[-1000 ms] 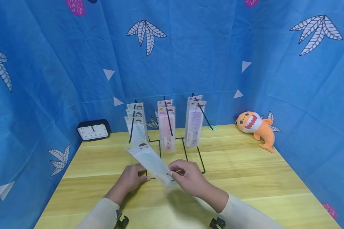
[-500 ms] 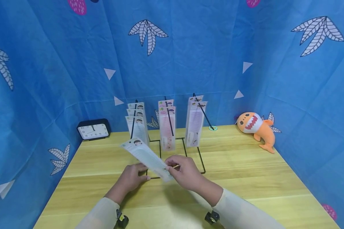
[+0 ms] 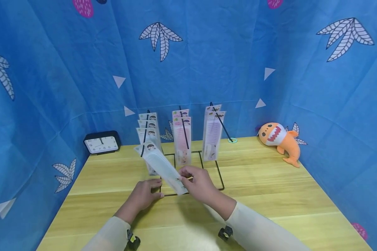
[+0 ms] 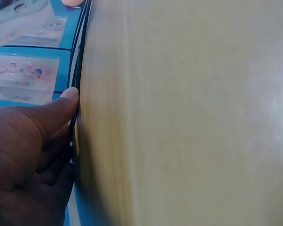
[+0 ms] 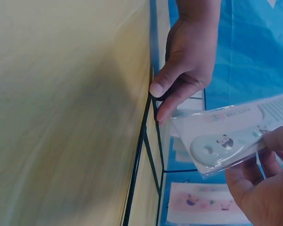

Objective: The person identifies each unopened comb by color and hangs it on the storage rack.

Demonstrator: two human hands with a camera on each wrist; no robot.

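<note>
My right hand (image 3: 183,179) pinches the lower end of a clear packaged comb (image 3: 161,165), tilted up and to the left. The pack's top end lies at the tip of the left hook (image 3: 143,148) of a black wire rack (image 3: 220,176). In the right wrist view the comb pack (image 5: 226,136) shows a small cartoon print between my fingers. My left hand (image 3: 155,188) pinches the rack's base wire at its front left corner, thumb on the wire (image 4: 74,94). Similar packs hang on the left (image 3: 149,134), middle (image 3: 182,139) and right (image 3: 213,136) hooks.
A black clock (image 3: 101,143) stands at the back left of the wooden table (image 3: 270,195). An orange shark plush (image 3: 279,139) lies at the back right, with a small green ring (image 3: 233,140) near the rack. Blue printed cloth walls in three sides.
My right hand has carried the comb pack up and back toward the rack; its top end has moved to the left hook's tip. The left hand has stayed on the base wire.
</note>
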